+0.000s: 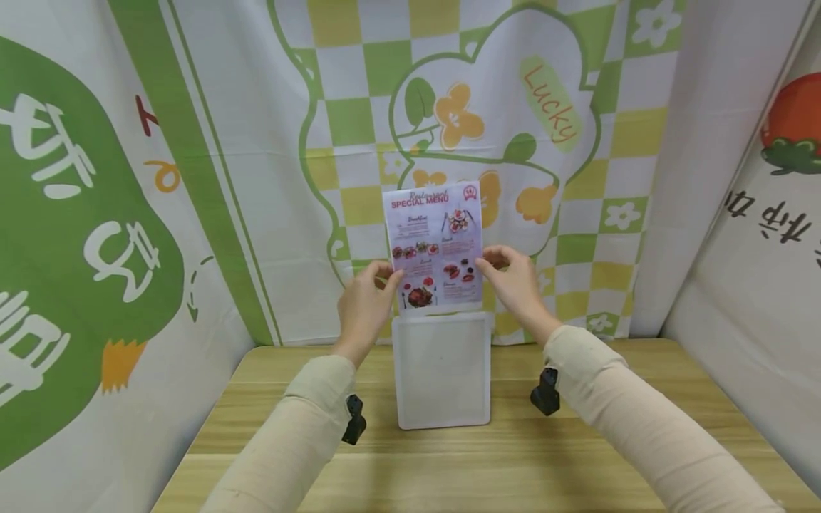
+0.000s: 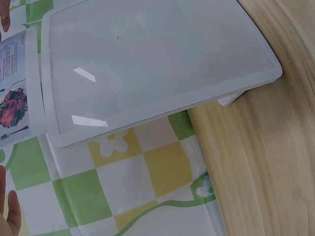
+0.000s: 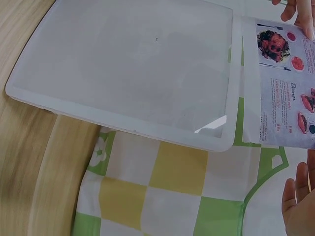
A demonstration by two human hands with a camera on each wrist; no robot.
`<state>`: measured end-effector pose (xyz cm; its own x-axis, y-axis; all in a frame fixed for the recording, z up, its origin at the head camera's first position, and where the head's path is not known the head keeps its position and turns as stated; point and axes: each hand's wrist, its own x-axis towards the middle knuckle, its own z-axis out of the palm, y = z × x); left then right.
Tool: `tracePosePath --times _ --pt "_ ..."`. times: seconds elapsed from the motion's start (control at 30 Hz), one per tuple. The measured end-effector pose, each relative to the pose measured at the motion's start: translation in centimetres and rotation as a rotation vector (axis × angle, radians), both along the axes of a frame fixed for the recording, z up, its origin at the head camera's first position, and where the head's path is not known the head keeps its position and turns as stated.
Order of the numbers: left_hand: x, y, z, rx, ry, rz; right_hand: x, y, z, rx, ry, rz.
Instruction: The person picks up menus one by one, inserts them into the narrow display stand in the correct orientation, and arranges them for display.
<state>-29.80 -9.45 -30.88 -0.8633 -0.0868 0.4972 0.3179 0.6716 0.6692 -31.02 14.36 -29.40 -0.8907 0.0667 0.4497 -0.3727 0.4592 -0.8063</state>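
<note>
Against the checked backdrop we find the menu (image 1: 436, 246) pinched by the left hand (image 1: 362, 310) and right hand (image 1: 516, 285) above the stand (image 1: 442, 370) on the table (image 1: 577, 442), judged not yet inserted.

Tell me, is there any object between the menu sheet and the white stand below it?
Nothing visible. Both hands, left hand and right hand, hold the menu sheet by its side edges, directly above the white stand. Its lower edge meets the stand's top.
</note>
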Motion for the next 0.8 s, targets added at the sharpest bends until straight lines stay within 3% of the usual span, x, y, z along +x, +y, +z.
tracePosePath --times 0.5,0.8 --pt "0.06 -0.14 -0.18 0.005 -0.009 0.007 -0.01 -0.11 -0.09 0.006 0.005 0.017" --pt "0.18 -0.33 -0.88 -0.004 -0.019 0.004 0.15 -0.2 -0.64 0.022 -0.013 0.018"
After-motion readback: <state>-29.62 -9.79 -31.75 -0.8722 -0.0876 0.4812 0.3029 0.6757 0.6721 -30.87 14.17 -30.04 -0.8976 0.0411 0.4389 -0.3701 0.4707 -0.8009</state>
